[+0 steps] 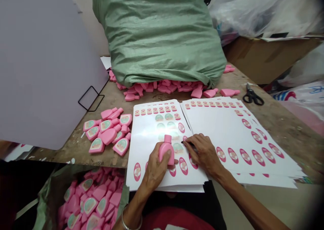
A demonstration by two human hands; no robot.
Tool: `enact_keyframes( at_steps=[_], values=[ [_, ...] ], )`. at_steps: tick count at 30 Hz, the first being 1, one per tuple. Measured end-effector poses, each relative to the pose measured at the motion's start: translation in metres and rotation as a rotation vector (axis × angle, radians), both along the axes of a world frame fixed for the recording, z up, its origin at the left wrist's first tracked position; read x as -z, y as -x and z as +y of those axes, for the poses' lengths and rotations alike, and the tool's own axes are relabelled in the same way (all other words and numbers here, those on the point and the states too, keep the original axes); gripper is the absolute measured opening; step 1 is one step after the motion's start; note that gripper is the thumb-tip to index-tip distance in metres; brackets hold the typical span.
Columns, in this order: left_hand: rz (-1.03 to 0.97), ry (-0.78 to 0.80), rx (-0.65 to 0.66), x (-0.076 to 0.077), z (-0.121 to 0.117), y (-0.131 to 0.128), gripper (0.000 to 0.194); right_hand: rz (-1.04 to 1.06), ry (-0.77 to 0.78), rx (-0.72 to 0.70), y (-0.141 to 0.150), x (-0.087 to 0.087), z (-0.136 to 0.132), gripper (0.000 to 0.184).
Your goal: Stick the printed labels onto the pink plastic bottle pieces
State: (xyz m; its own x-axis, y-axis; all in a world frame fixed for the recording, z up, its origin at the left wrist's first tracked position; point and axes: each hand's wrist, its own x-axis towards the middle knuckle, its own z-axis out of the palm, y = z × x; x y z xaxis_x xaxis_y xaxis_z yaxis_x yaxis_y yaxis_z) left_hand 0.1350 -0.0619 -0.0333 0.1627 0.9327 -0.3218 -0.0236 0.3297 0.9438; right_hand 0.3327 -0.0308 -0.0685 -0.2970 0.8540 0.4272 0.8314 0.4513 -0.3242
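two hands work low over a white label sheet (144,135): left hand (154,171) closed on a pink plastic bottle (166,152), right hand (204,152) pinching a thin black tool (188,144) near an oval label (185,138).

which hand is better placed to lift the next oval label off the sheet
Likely the right hand: it holds a dark pointed tool at the label sheet, while the left hand grips a pink bottle.

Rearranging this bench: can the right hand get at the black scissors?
Probably yes: only flat label sheets lie between the right hand and the scissors, though the hand holds a small black tool.
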Motion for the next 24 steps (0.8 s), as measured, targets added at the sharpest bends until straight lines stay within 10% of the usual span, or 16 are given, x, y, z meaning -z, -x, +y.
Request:
enact_keyframes(
  at_steps=[24],
  values=[
    [0.013,-0.029,-0.041,0.0064,0.0012,-0.0035,0.036,0.04,0.056,0.012,0.0063,-0.0041,-0.0054,0.011]
  ],
)
